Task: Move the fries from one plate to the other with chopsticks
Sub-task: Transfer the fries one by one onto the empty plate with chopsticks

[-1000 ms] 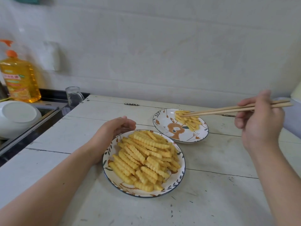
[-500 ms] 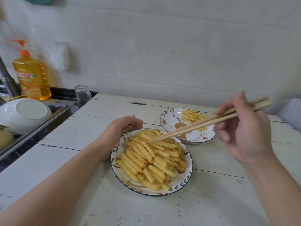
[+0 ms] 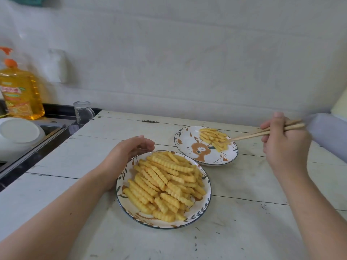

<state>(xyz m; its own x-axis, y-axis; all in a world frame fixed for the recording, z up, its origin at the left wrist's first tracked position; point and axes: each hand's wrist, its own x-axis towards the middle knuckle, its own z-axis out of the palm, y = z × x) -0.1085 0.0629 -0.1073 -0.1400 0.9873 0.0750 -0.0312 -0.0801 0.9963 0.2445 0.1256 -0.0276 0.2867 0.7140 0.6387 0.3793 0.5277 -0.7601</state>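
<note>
On one table: two plates, two chopsticks, two hands.

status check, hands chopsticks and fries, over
Right hand grips wooden chopsticks, tips at small fry pile on far deer plate. Left hand steadies full near plate. Path clear.

Both of my forearms come into view bare, with no sleeve showing on either one. My left hand and right hand are uncovered too, and I see short, plain nails on the fingers.
</note>
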